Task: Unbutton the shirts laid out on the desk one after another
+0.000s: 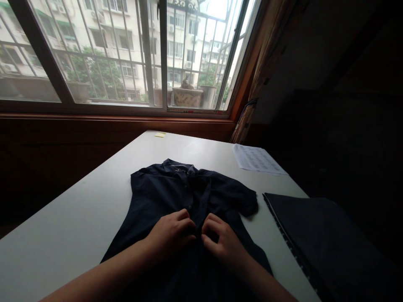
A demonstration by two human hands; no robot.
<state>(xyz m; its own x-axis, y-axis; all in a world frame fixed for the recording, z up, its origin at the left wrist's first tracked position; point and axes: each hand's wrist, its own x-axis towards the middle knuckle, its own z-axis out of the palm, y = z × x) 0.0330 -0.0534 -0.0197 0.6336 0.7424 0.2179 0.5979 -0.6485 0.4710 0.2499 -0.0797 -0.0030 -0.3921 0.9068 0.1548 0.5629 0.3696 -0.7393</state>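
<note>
Through the head camera I have both bare hands in front of me, working close together over the front of a dark navy short-sleeved shirt with a collar and a buttoned front (170, 193). The shirt lies on a smooth white table (82, 209), its collar pointing towards the window and its lower part running back beneath the forearms towards me.

The left hand (174, 230) is on the shirt's front, its knuckles up and its fingers curled in towards the button line. The right hand (222, 235) faces it from the other side of that line, thumb and forefinger bent towards each other with a dark gap showing between them. The fingertips of the two hands are near each other but apart. I cannot tell from here whether either hand has cloth pinched or merely rests on it; the dark fabric hides the contact.

Relative to the grip, the shirt spreads under and around both hands. The collar lies beyond them, open at the neck with a label inside, and one small round button shows just ahead of the left hand. A short sleeve spreads out beyond the right hand.

To the right of the shirt I see a flat dark piece with a row of pale marks along its edge (321, 235), and farther off, printed white sheets of paper (260, 159). A small pale yellow slip (160, 134) lies near the table's far corner.
</note>
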